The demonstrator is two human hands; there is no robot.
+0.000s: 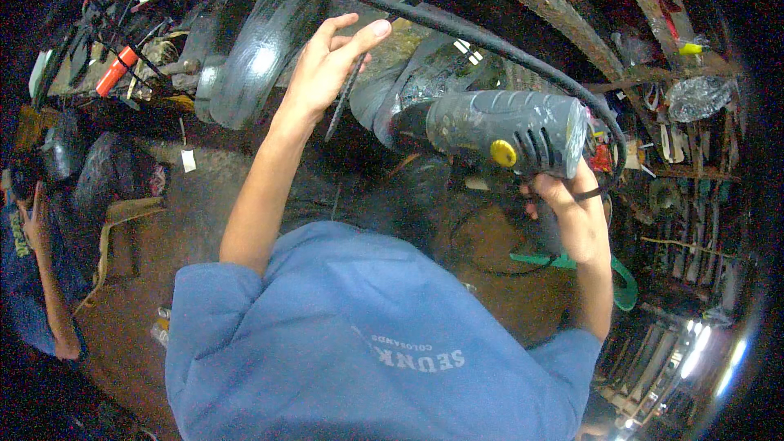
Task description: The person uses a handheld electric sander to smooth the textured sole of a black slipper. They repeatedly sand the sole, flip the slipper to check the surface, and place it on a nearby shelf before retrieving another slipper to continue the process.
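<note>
My left hand [318, 69] is raised at upper centre, its thumb and fingers curled around a thin black notched strip [336, 116]. One end of the strip sticks up past the thumb, and the other hangs below the palm. On the right, my right hand [567, 196] grips the handle of a grey heat gun [498, 126] with a yellow round button and rear vents. Its barrel points left toward a glossy black rounded piece [380, 106]. A thick black cord [498, 45] arches over the tool. Most of the handle is hidden by the hand.
Another large glossy black curved piece [265, 61] stands beyond my left forearm. An orange-red tube [117, 71] lies among cables. At far left is another person's hand [34, 220]. A green curved object [625, 286] is below my right hand, beside cluttered shelves [694, 220].
</note>
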